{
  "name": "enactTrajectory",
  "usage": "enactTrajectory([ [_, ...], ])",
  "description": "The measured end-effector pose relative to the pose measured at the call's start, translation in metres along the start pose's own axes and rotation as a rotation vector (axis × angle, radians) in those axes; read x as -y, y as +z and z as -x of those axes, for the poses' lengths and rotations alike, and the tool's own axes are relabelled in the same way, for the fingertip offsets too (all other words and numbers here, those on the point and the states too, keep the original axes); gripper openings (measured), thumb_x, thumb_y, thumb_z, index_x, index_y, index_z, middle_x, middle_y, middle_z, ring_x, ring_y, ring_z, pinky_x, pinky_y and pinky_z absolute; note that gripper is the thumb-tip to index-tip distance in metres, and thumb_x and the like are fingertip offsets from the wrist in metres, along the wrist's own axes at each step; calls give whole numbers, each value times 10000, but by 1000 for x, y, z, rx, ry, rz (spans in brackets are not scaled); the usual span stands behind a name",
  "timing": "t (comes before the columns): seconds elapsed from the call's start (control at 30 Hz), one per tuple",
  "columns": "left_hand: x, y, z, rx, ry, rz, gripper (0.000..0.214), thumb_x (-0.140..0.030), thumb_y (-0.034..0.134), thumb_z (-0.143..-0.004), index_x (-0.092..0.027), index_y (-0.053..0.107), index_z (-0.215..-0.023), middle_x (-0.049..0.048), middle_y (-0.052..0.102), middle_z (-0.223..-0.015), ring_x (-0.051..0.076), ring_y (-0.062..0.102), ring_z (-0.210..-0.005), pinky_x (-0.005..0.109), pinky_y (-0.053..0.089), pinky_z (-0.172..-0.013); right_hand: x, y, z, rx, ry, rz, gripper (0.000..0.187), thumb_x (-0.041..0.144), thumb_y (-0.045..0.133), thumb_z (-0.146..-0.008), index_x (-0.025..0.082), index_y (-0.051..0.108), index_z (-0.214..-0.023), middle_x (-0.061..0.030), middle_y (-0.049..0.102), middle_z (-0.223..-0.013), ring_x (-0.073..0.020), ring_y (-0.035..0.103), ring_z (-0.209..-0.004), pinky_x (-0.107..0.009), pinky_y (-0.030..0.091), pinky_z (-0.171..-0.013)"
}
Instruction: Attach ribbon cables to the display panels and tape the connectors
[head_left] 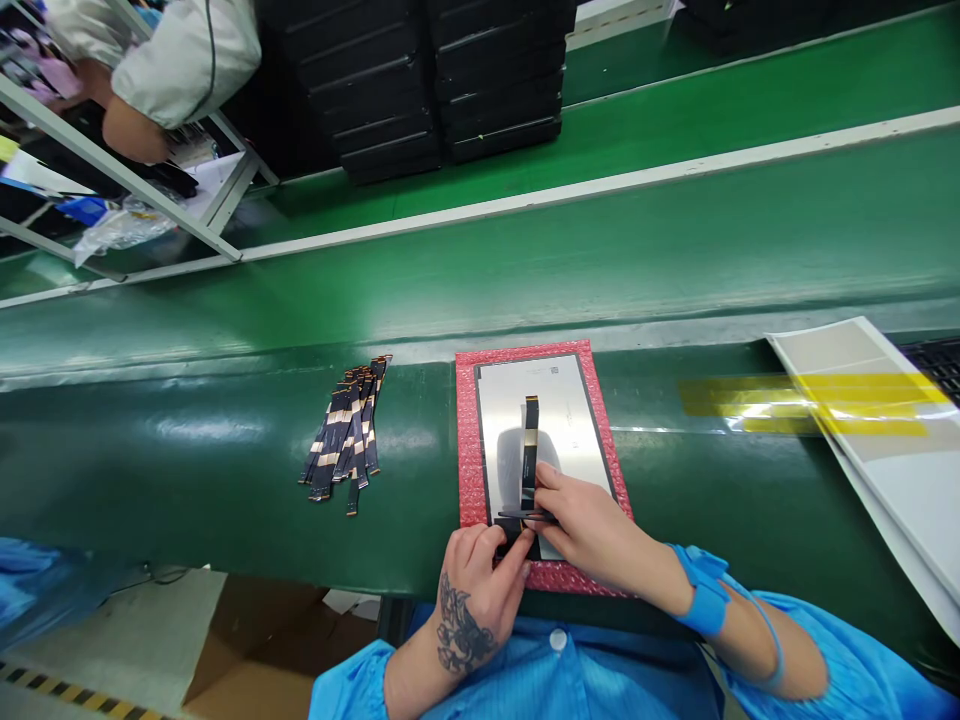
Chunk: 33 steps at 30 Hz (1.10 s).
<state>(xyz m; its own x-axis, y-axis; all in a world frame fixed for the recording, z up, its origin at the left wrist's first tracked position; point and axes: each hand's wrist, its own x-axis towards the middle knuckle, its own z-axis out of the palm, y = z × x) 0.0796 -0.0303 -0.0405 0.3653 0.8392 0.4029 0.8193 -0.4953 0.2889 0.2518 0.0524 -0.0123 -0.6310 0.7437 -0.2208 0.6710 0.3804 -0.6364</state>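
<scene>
A silver-backed display panel (500,400) lies on a pink bubble-wrap sheet (471,440). Along its middle runs a dark flat flex cable (531,440) with a pale band and gold-coloured ends. My right hand (592,525) is closed on dark tweezers (517,515), whose tips point left across the cable's lower end. At the panel's lower edge my left hand (480,585) is closed, its thumb and fingertips on a short black flex piece (508,530). Fingers partly hide where the cable and this piece meet.
Several more flex cables (345,430) lie in a loose pile on the green bench (202,460) to the left. Yellow tape (750,405) crosses onto white sheets (885,420) at right. Beyond the bench stand stacked black trays (450,80) and a person's sleeve (187,65).
</scene>
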Motion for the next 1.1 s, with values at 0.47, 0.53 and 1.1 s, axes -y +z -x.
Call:
enactTrajectory([
  [0.47, -3, -3, -6, 40, -73, 87, 306, -201, 421, -905, -191, 637, -1121, 69, 489, -884, 170, 449, -851, 295, 363, -742, -14, -10, 8, -399, 196, -180, 196, 343, 619, -809, 179, 537, -879, -77, 517, -1033, -197, 580, -766, -331, 479, -649],
  [0.53, -2, -3, -7, 39, -65, 74, 312, -213, 416, -907, -195, 639, -1124, 71, 488, -879, 173, 448, -849, 297, 363, -738, -25, -23, 13, -544, 187, -351, 221, 412, 540, -845, 195, 574, -836, -67, 532, -991, -208, 575, -837, -335, 478, -728],
  [1.1, 25, -13, -17, 122, 240, -57, 314, -217, 478, -879, -183, 610, -1162, 94, 569, -1045, 208, 523, -968, 330, 467, -834, -128, -89, 47, -1081, 490, -1022, 534, 607, 797, -486, 209, 664, -814, 1, 583, -719, -145, 549, -637, -225, 519, -459],
])
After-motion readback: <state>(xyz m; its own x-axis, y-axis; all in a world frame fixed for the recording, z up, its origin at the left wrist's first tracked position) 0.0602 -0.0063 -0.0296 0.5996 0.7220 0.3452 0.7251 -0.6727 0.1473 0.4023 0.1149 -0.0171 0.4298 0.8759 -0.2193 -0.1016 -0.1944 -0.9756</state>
